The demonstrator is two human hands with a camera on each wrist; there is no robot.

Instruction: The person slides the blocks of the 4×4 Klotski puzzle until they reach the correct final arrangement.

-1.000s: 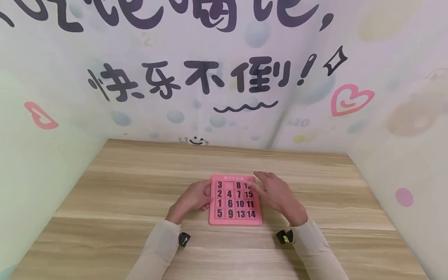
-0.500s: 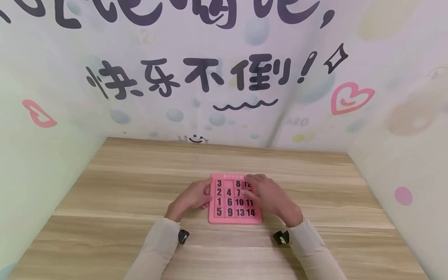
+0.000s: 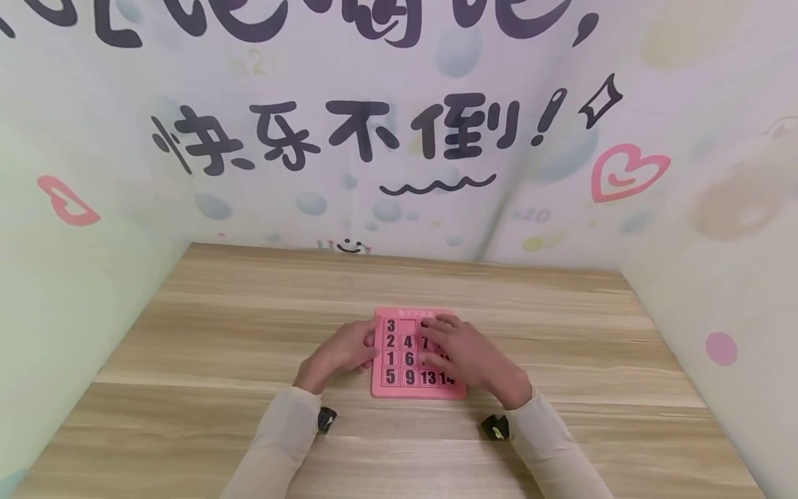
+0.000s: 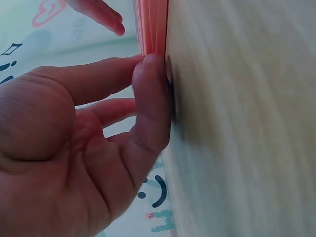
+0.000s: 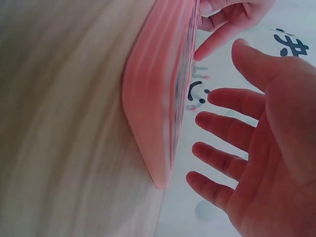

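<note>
A pink sliding number puzzle [image 3: 409,367] lies flat on the wooden table, black numbers on its square tiles. Its vacant cell is in the top row, beside the 3. My left hand [image 3: 343,348] grips the puzzle's left edge; the left wrist view shows thumb and a bent finger pinching the pink side [image 4: 154,27]. Over the right-hand columns hovers my right hand [image 3: 469,353], fingers spread and hiding several tiles. In the right wrist view this hand [image 5: 261,133] has its fingers extended, with a gap between them and the puzzle's face [image 5: 180,94].
The wooden table [image 3: 249,298] runs back to a white printed wall [image 3: 280,215] with dark lettering, and side walls flank it. Each wrist wears a small black device, one on the left [image 3: 327,420] and one on the right [image 3: 496,427].
My right hand has moved left from the puzzle's right edge to over its tiles, covering more numbers. My left hand keeps its grip. The visible tiles hold the same places.
</note>
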